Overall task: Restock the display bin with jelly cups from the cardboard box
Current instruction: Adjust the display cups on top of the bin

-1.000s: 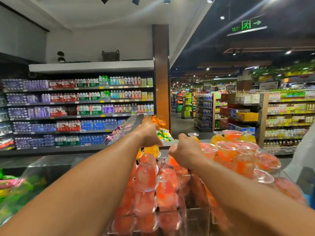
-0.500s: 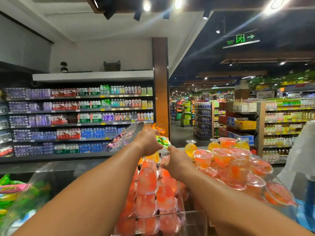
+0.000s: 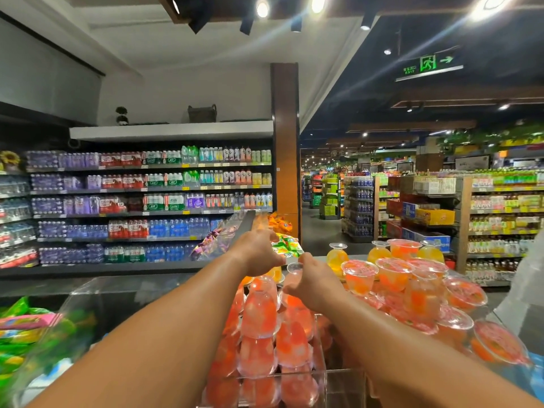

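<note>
Though both hands reach over jelly cups (image 3: 259, 315), left hand (image 3: 259, 254), right hand (image 3: 313, 285) hide fingers; grip unreadable.

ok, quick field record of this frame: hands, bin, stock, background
left hand: reaching to far end of bin, grip hidden
right hand: over the stacked cups, fingers hidden
display bin: clear acrylic, holds upside-down orange jelly cups
right pile: loose jelly cups, some yellow
background: bottled water shelves
cardboard box: not visible

stacked jelly cups (image 3: 259, 316) fill bin — open above
</note>
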### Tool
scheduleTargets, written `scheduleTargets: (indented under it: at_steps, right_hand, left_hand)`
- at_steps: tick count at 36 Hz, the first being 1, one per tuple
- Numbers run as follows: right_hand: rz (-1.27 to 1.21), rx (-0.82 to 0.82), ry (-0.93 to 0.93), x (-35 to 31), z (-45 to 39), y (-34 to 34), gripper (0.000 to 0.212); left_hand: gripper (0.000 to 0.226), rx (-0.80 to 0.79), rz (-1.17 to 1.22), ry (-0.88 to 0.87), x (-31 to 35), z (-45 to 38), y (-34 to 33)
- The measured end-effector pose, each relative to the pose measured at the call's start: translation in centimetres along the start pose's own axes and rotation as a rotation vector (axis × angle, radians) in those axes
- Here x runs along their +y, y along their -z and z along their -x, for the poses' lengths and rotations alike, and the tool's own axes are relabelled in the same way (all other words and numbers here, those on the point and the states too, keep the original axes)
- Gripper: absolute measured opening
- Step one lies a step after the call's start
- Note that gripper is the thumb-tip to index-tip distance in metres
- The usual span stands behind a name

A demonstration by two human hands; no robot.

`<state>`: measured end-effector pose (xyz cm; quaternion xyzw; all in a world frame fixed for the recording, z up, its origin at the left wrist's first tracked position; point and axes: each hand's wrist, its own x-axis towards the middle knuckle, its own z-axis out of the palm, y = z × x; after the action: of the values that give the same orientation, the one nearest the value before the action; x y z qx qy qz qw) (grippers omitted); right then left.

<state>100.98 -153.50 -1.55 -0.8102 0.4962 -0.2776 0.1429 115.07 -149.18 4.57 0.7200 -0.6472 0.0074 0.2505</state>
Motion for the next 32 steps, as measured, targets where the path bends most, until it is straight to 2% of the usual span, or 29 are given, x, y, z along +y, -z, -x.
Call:
scheduleTargets:
  at_steps: [5, 10, 32]
  right_hand:
    - [-0.046, -0.020, 0.024, 0.4, 0.2, 0.2, 0.091]
    - [-0.072, -0.002, 0.022, 0.9, 0.6, 0.1, 0.086]
    - [-0.046, -0.049, 0.014, 1.1, 1.5, 0.8, 0.096]
  left_hand:
    - [0.061, -0.010, 0.002, -0.011, 0.4, 0.0, -0.1]
    - [0.061, -0.009, -0.010, -0.009, 0.6, 0.1, -0.3]
    - [0.061, -0.041, -0.014, -0.011, 1.6, 1.2, -0.3]
